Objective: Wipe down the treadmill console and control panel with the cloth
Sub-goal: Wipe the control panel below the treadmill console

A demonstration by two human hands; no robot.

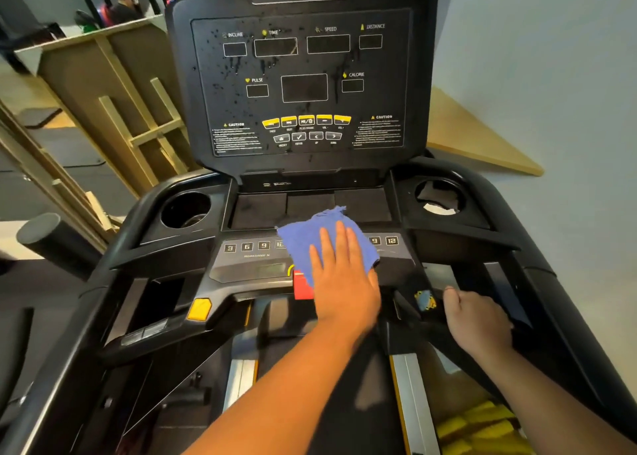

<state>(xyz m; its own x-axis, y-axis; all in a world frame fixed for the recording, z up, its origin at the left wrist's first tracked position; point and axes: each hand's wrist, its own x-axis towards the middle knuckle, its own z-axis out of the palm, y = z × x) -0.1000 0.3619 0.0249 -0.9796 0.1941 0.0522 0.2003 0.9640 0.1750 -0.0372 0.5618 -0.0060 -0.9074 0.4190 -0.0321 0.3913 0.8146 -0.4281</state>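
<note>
The black treadmill console (303, 85) stands upright ahead, its display panel speckled with droplets and drip streaks. Below it lies the lower control panel (248, 258) with numbered keys. A blue cloth (303, 240) is spread over the middle of that panel, partly covering the keys and a red stop button (301, 287). My left hand (341, 282) lies flat on the cloth, fingers extended and pressing it down. My right hand (477, 320) is curled around the right handlebar (413, 313) of the treadmill.
Cup holders sit at the left (186, 209) and right (439, 196) of a tray (310, 206) under the console. A yellow button (199, 309) is on the left handle. A wooden frame (138, 109) stands at left, a wall at right, and a person is far back left.
</note>
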